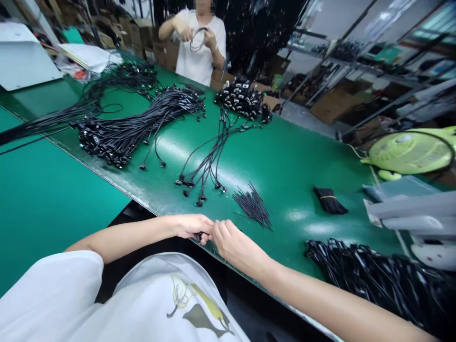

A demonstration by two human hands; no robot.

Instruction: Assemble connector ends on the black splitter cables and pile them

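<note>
At the table's front edge my left hand (195,225) is closed around a black cable (198,237), whose dark end shows below the fingers. My right hand (228,241) meets it there, fingers pinched together against the left fingertips. What the right fingers grip is hidden behind them. Just beyond my hands lies a loose pile of thin black twist ties (253,207). Several black cables (210,164) with plugs toward me spread out past the ties.
A big bundle of black cables (142,121) covers the left of the green table (285,156). Finished-looking cable coils (377,280) lie at right, near a banded tie bundle (329,200) and a yellow-green fan (409,152). Across the table, a co-worker (199,52) holds a looped cable.
</note>
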